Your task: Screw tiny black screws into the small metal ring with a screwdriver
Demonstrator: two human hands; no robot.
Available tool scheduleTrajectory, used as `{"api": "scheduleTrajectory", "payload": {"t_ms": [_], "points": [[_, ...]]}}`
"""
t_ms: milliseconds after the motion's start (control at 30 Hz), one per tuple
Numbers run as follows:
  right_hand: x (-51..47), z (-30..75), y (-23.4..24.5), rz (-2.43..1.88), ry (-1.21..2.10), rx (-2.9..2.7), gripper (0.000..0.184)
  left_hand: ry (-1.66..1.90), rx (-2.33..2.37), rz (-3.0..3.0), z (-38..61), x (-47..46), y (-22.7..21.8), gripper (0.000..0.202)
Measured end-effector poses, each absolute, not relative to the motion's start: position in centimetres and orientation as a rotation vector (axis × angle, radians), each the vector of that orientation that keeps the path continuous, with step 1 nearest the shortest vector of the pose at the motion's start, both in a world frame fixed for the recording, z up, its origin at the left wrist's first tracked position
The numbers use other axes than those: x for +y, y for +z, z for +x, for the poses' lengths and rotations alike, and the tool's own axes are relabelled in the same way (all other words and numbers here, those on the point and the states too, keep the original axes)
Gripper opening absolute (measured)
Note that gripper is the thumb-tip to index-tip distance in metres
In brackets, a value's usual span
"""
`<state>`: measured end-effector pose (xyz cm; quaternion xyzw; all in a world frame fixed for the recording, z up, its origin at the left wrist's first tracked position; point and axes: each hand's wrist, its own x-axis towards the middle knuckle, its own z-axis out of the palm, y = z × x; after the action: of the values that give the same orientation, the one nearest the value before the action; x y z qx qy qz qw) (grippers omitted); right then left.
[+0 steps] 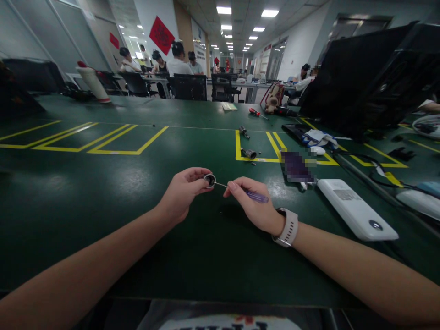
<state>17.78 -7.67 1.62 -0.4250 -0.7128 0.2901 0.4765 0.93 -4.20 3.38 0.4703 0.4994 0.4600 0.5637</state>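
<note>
My left hand (184,191) is closed around a small round metal part (209,180), held up just above the green table (103,192). My right hand (254,204), with a white watch on the wrist, grips a small screwdriver with a purple handle (256,196). Its thin metal tip reaches into the round part. Both hands hover near the middle of the table, close to each other.
A white rectangular device (355,210) lies to the right. Small metal cylinders (248,153) sit in a yellow-taped square behind the hands. A red-handled screwdriver (256,112), gloves (318,137), cables and black monitors (364,82) are farther back right. People sit at desks in the background.
</note>
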Motion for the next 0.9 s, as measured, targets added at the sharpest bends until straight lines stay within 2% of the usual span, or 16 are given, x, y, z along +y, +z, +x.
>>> {"api": "scheduleTrajectory", "payload": {"t_ms": [467,900], "points": [[-7.75,17.15,1.3,-1.004,0.607,-1.804,0.021,1.056,1.237,1.385,0.77,-4.84,3.22,0.028],[-8.31,16.8,1.27,-0.892,0.295,-1.946,0.018,1.097,1.255,1.403,1.02,-4.73,3.29,0.027]]}}
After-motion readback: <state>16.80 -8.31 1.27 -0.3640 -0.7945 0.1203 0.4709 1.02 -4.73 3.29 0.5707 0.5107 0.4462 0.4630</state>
